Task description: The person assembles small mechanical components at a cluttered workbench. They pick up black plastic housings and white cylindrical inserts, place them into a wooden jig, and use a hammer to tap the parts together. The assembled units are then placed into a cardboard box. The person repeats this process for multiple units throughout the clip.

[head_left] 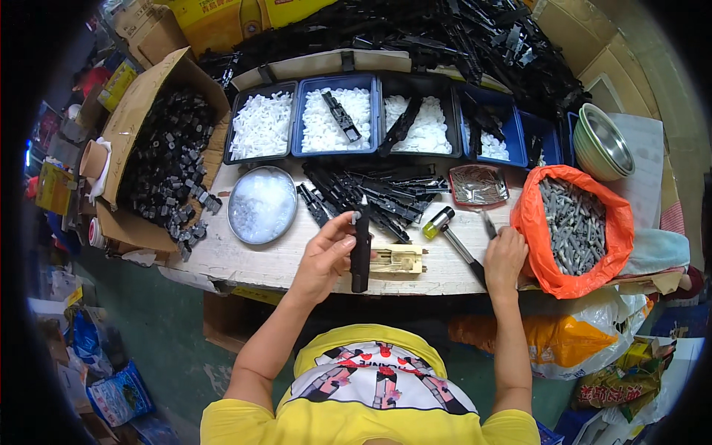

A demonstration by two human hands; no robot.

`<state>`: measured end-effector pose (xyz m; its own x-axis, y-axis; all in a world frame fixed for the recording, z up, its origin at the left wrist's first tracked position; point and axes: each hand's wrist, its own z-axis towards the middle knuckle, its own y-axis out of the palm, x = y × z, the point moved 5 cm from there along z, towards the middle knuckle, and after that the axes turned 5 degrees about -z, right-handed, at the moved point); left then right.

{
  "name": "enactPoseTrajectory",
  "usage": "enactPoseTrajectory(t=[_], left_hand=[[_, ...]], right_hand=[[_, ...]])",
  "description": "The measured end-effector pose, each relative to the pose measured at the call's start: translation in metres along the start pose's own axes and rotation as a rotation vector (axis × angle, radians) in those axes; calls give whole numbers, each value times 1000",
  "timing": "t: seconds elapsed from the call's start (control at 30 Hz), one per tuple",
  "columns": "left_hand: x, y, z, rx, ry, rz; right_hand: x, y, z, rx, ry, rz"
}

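My left hand (328, 256) grips a long black plastic part (360, 256) and holds it upright above the table's front edge. A small pale piece shows at the fingertips near its top. On the right, the fingers of my right hand (506, 258) are closed round a slim pointed tool (489, 225), its metal tip facing away from me; its exact kind is unclear. Beside that hand lies a hammer (454, 242) with a yellow-green face and a black grip. Behind the left hand's part, a cream-coloured fixture block (399, 259) lies on the table.
Black parts (371, 194) are piled mid-table. Blue and black bins (295, 119) of white pieces line the back. A round tray (262, 239) and a carton (119, 167) of black blocks stand left. Right are a red dish (454, 194) of pins and an orange bag (535, 252) of metal parts.
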<state>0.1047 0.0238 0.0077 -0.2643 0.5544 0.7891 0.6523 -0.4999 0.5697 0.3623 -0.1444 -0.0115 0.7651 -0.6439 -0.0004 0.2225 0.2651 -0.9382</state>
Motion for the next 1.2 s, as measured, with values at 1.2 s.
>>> enactPoseTrajectory(t=[1.2], left_hand=[[-28, 19, -23, -196, -221, -61]], right_hand=[[-142, -32, -45, -1244, 443, 1953]])
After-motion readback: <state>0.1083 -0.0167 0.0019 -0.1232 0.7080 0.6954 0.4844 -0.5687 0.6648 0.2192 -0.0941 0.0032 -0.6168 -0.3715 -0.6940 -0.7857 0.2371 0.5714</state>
